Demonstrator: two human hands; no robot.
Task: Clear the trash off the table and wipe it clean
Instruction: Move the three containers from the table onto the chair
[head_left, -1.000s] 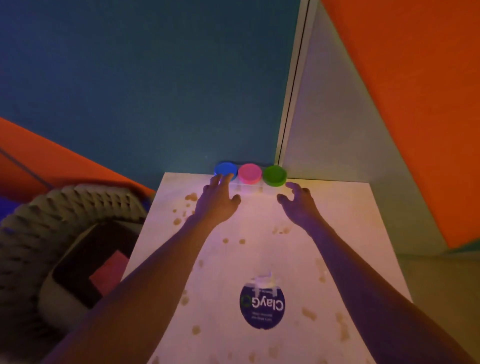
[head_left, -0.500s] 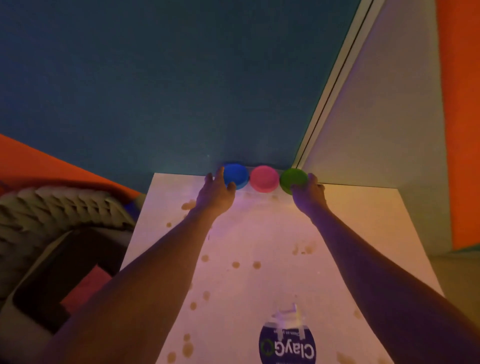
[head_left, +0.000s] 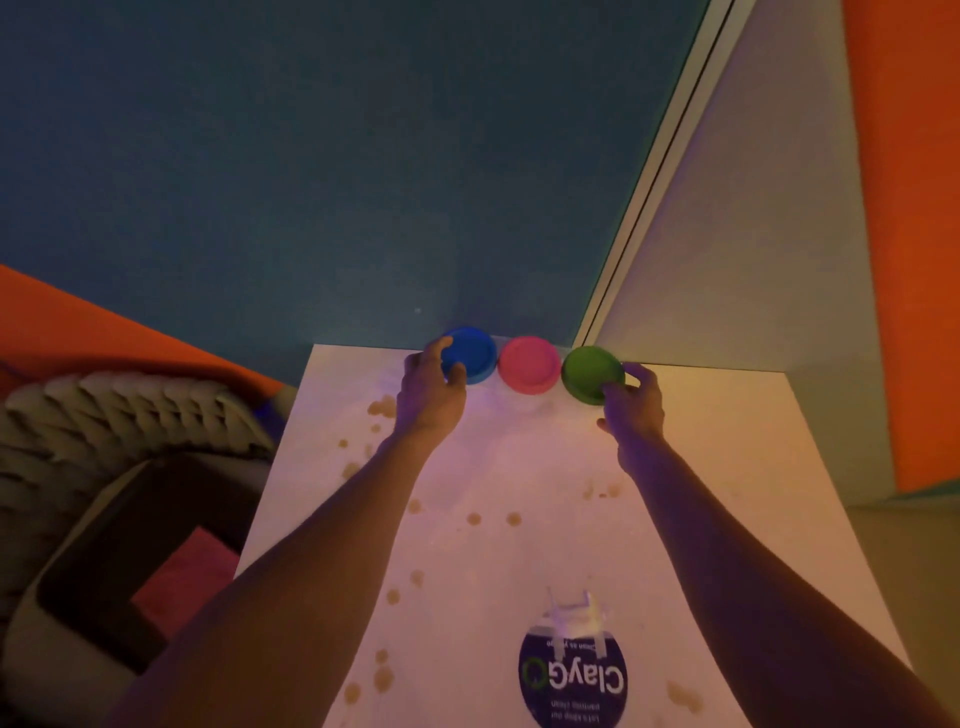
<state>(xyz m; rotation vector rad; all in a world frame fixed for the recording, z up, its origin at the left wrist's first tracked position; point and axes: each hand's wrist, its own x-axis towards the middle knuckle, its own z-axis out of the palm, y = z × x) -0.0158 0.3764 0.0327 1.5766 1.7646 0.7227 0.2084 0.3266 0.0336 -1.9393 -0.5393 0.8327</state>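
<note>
Your left hand (head_left: 428, 389) curls its fingers around the blue-lidded tub (head_left: 470, 354), and your right hand (head_left: 631, 402) grips the green-lidded tub (head_left: 589, 374). Between them stands a pink-lidded tub (head_left: 529, 364), all touching along the far edge of the stained white table (head_left: 519, 493). Nearer you sits a spray bottle (head_left: 571, 670).

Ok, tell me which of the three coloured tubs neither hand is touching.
The pink-lidded tub, the middle one of the row. The left hand grips the blue-lidded tub and the right hand grips the green-lidded tub.
</note>
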